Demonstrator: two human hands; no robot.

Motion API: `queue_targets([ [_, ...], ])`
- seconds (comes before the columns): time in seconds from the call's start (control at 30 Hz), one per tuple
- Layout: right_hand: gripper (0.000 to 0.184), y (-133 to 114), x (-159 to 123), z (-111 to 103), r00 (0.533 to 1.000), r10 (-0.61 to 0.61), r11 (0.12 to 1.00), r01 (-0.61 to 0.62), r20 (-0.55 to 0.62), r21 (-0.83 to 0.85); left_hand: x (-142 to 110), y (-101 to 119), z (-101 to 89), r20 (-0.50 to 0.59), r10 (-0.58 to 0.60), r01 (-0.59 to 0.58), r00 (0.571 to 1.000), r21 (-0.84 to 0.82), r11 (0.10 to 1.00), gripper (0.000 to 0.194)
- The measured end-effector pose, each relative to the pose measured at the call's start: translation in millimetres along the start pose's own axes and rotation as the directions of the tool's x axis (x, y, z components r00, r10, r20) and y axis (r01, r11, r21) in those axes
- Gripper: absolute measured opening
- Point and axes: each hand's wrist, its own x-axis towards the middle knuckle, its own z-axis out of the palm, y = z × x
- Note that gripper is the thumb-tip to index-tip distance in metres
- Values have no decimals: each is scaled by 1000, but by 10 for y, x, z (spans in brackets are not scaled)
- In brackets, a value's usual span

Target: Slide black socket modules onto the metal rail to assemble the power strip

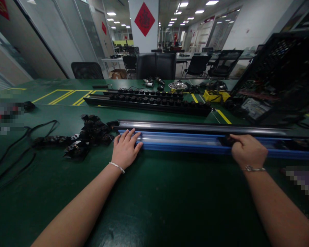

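Note:
A long blue channel (175,147) lies lengthwise across the green table in front of me. My left hand (125,147) rests over its left end, fingers spread and holding nothing. Farther right, my right hand (248,151) is closed on a small black part (225,140) inside the channel; most of that part is hidden by the fingers. More black parts (298,144) sit in the channel's right end. Just behind runs a black rail with a shiny tube-like surface (195,127). Left of my left hand, a heap of black parts (92,132) lies on the table.
Black rails holding rows of small black parts (154,100) lie farther back. Behind them are a metal bowl (177,86) and a yellow tray (216,96). A dark open-framed cabinet (275,75) stands at right. Black cables (27,137) trail at left; black chairs (156,65) stand beyond the table.

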Motion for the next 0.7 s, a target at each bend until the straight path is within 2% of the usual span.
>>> queue_targets([
  [0.27, 34, -38, -8, 2, 1000, 10, 1000, -11, 13, 15, 2, -5, 0, -3, -1, 1, 1000, -4, 1000, 49],
  [0.7, 34, -197, -27, 10, 997, -79, 996, 79, 1, 37, 1, 8, -7, 1, -2, 2, 1000, 2, 1000, 48],
])
